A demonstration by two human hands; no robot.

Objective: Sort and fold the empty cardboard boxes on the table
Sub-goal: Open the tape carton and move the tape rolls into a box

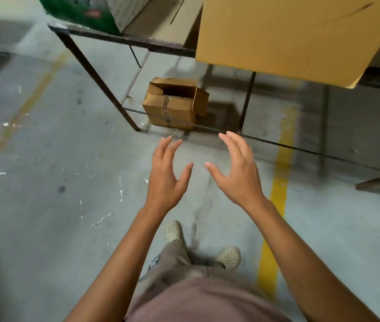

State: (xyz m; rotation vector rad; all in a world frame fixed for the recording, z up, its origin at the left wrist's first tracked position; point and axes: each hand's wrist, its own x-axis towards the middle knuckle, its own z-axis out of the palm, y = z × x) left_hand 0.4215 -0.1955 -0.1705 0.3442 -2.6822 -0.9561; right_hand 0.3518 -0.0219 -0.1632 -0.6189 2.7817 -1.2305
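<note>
Head view: left hand (168,175) and right hand (237,168), both spread empty, reach toward small open cardboard box (172,105) on floor under desk (124,40), likely readying a two-sided pickup; large cardboard box (289,36) overhangs desk edge.

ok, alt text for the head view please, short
Both bare hands, left hand and right hand, are open and empty, reaching out over a concrete floor toward a small open cardboard box lying under a metal table. A large flattened cardboard sheet overhangs the table's edge, and a green printed box sits on top.
</note>
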